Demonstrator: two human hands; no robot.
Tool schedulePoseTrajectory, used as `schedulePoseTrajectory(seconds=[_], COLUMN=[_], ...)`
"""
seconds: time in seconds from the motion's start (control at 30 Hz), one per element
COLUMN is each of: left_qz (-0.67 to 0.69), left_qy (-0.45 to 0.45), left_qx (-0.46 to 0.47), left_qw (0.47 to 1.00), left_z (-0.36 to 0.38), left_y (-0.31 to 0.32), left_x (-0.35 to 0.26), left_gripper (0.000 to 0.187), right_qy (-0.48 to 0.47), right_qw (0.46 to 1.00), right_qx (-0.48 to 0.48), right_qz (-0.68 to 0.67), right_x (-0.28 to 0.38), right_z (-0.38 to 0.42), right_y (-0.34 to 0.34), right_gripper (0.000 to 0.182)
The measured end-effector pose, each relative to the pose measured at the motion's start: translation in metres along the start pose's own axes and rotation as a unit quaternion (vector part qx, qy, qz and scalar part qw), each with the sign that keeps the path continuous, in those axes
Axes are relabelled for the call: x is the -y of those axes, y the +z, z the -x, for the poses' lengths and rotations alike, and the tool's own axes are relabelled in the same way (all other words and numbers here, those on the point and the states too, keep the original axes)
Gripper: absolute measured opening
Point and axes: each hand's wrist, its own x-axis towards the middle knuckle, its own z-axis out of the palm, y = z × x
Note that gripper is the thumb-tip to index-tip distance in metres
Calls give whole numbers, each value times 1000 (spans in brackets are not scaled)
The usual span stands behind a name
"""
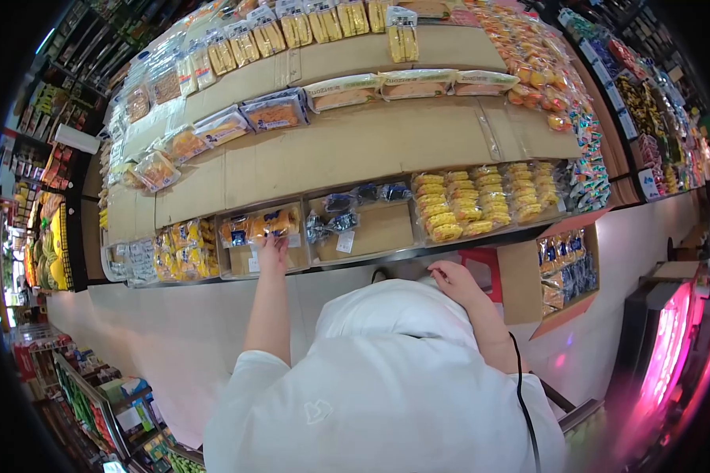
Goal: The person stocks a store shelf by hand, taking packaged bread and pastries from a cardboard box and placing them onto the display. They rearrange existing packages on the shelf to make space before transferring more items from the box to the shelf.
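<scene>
My left hand [273, 251] reaches into a clear tray [230, 264] at the front of the display. Its fingers are closed at the lower edge of a packaged bread [279, 222], one of several golden-brown rolls in clear wrap there. My right hand [450, 276] hangs by my waist, fingers loosely bent and a little apart, with nothing visible in it. Just right of the left hand's tray, another tray holds dark-wrapped packs [341, 221] and a white price tag [345, 241]. Yellow round cakes [443, 214] in clear bags fill the tray beyond that.
Cardboard [331, 154] covers the stepped display, with rows of packaged bread [344, 93] on it. An opened cardboard carton [521, 280] of wrapped packs stands at the right, beside a red stool [485, 268]. A pink-lit case [667, 343] stands farther right. A black cable [525, 394] hangs along my right side.
</scene>
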Motion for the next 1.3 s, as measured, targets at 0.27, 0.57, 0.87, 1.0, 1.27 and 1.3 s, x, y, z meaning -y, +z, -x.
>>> schedulePoseTrajectory(seconds=[0.27,0.57,0.87,1.0,1.27,1.3], left_qz=[-188,-171,-214,-298,-363,-372], left_qy=[253,114,136,160,48,55], left_qx=[113,441,592,589,603,613], left_qw=[942,874,765,734,709,695], left_z=[117,189,243,244,296,304], left_y=[34,117,214,251,317,325], left_x=[-36,-48,4,41,109,115], left_gripper=[22,13,11,5,8,9], right_qy=[-9,-39,24,81,167,168], right_qw=[998,879,928,891,774,751], right_qx=[-31,34,36,-34,-304,-342], right_qz=[-62,-473,-371,-446,-530,-539], right_x=[7,55,63,17,-116,-131], right_z=[-5,-30,2,20,107,122], right_y=[-9,-25,-65,-78,-135,-142], right_gripper=[18,56,64,64,64,63])
